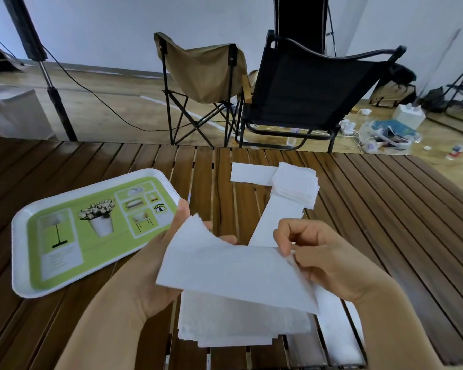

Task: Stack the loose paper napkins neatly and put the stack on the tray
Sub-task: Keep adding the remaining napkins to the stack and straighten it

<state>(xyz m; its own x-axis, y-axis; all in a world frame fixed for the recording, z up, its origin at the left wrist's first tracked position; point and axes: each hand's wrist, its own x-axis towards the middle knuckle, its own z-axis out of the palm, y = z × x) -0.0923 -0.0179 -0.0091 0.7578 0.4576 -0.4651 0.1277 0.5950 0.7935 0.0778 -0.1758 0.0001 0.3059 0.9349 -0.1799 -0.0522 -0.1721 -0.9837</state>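
Both hands hold one paper napkin (pixel 233 273) up over the near edge of the slatted table (pixel 385 209); the left hand (pixel 155 263) supports its left side from behind, thumb up at the top corner, fingers closed on the sheet; the right hand (pixel 324 260) pinches the right edge between thumb and fingers (pixel 285 243); beneath the raised sheet lies a rough pile of napkins (pixel 241 324), its edges stepped and not squared; farther off a smaller folded stack (pixel 296 185) sits atop two long unfolded strips (pixel 251 173), one running left, one running toward the hands; another strip (pixel 337 332) lies at the near right; the green and white tray (pixel 19 263), off to the left and well apart from the piles, carries no napkins; judging from this, the gathering is partway done: several sheets are piled but untidy, loose ones remain, the piles need merging and squaring, and the move to the tray is not yet begun
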